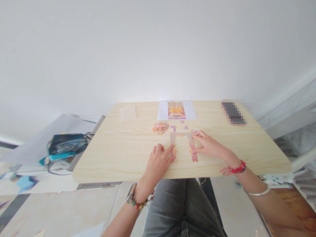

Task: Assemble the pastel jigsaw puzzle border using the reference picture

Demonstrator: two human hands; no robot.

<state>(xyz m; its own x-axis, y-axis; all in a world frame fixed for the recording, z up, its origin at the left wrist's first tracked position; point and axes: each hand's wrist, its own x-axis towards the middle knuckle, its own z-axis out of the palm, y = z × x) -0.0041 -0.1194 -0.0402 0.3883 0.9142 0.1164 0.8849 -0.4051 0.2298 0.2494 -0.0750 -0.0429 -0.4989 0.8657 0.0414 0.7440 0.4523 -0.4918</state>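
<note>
A partly joined pink jigsaw frame (184,134) lies on the pale wooden table (118,154), its top edge and two side strips assembled. My left hand (160,160) rests on the table with its fingertips touching the left strip of the frame. My right hand (209,145) lies over the right strip, fingertips at the frame's upper right corner. Whether either hand pinches a piece cannot be made out. A pile of loose pieces (160,127) sits just behind and left of the frame. A few single pieces (184,124) lie behind it.
A reference picture (176,110) of an orange figure on white paper lies at the table's far edge. A blurred phone (233,113) sits at the far right, a clear plastic bag (127,113) at the far left. A dark bag with cables (66,144) rests on a lower surface to the left.
</note>
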